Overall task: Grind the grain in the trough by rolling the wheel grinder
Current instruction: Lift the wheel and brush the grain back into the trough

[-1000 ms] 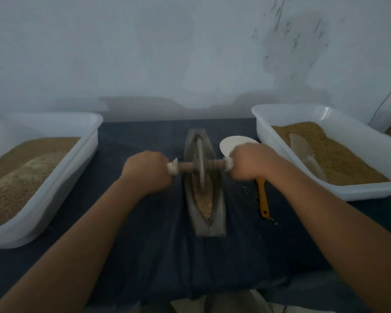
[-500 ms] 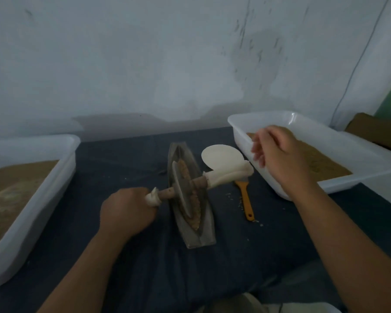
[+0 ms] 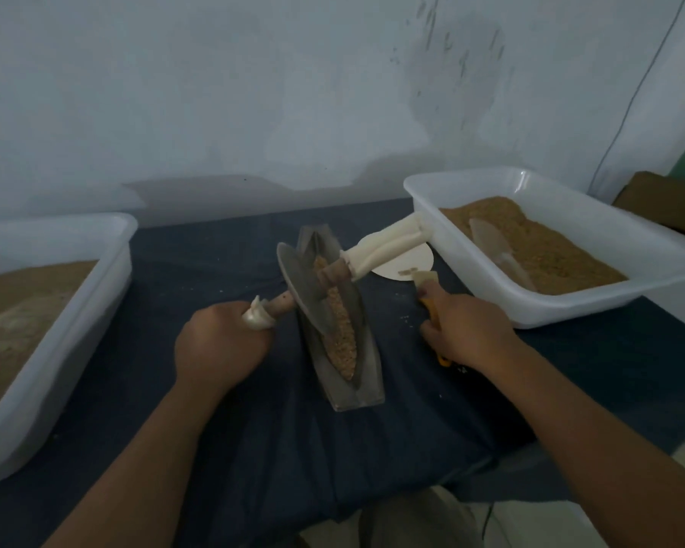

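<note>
**Wheel Grinder Held by One Handle, Tilted in the Trough**

Head view. The trough (image 3: 366,373) lies lengthwise on the dark cloth (image 3: 254,448), between the left tub (image 3: 76,330) and the right tub (image 3: 550,310). A strip of grain (image 3: 339,334) fills its groove. The wheel grinder (image 3: 303,298) sits near the far end of the trough and is tilted. Its disc leans left, and its right handle points up toward the right tub with nothing holding it. The left hand (image 3: 222,346) is wrapped round the left handle. The right hand (image 3: 467,330) is curled round the orange handle of a small tool (image 3: 424,278), whose pale head rests on a white disc (image 3: 404,267) beside the trough.

Handling, by judgement:
- **Weight:** The disc looks like rigid metal and is probably heavy, so when held by one end it tends to tip and ride out of the groove.
- **Grip:** Take hold of both wrapped handles, close to the disc, with the axle level.
- **Grain:** The grain is loose and light, and a crooked pass is likely to scatter it over the rim.
- **Trough:** The trough appears unfixed and may slide on the cloth.
</note>
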`<state>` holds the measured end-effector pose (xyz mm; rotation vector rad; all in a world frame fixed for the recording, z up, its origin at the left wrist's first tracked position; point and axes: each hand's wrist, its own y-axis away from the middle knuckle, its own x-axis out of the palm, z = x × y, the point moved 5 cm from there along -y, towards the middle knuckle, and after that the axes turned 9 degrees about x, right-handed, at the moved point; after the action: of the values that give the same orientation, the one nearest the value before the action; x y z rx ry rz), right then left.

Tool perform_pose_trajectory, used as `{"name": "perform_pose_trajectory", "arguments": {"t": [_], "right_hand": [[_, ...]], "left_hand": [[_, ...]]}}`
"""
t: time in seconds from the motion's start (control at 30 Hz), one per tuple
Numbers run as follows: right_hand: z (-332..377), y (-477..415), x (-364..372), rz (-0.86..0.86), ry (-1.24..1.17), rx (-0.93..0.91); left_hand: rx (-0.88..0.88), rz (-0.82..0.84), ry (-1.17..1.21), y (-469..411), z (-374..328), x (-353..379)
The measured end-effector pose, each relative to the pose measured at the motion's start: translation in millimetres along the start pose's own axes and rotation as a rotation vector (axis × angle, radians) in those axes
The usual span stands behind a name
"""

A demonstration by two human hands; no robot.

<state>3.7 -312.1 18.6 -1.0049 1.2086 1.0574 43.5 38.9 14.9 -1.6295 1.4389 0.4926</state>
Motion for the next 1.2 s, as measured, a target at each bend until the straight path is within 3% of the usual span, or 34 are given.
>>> {"name": "perform_pose_trajectory", "arguments": {"t": [0.1,0.23,0.3,0.33,0.43,0.53,0.63,0.73,0.83,1.03,1.2], "right_hand": [[-2.9,-2.5,-1.3,0.067,-0.107,0.01],[-8.1,-4.9,-11.2,0.15,-0.651,0.058],[-4.7,-1.1,-18.6,0.147,-0.834,-0.055],[-2.6,0.1,-23.0,0.102,-0.843,-0.133],[7.2,2.5,-44.4,-0.252,-0.685,-0.26],[23.8,-0.8,-60.9,-0.441,-0.787,-0.187],[44.9,-17.6,-66.4,-0.39,-0.957,-0.073],[72.0,-38.0,-66.6,-0.39,-0.933,-0.12],[101.1,-57.9,-52.9,-0.282,-0.908,-0.131],[128.9,-67.5,-33.1,-0.079,-0.571,-0.248],[119.2,-67.6,-69.2,-0.28,-0.689,-0.242]], "left_hand": [[-0.035,0.01,0.015,-0.3,2.0,2.7],[-0.075,0.041,0.073,-0.3,4.3,4.3],[-0.086,0.05,0.135,-0.5,2.8,5.0],[-0.089,0.047,0.168,-0.3,2.5,5.5],[-0.11,0.031,0.227,-0.9,6.2,5.1],[-0.118,0.014,0.267,-1.2,9.9,5.2],[-0.147,0.005,0.322,-1.5,9.6,5.7],[-0.174,0.003,0.354,-2.8,11.0,5.0],[-0.19,-0.011,0.359,-4.2,15.1,0.9],[-0.217,-0.021,0.356,-5.8,21.9,-5.3],[-0.225,-0.02,0.37,-8.6,21.0,-5.7]]}}
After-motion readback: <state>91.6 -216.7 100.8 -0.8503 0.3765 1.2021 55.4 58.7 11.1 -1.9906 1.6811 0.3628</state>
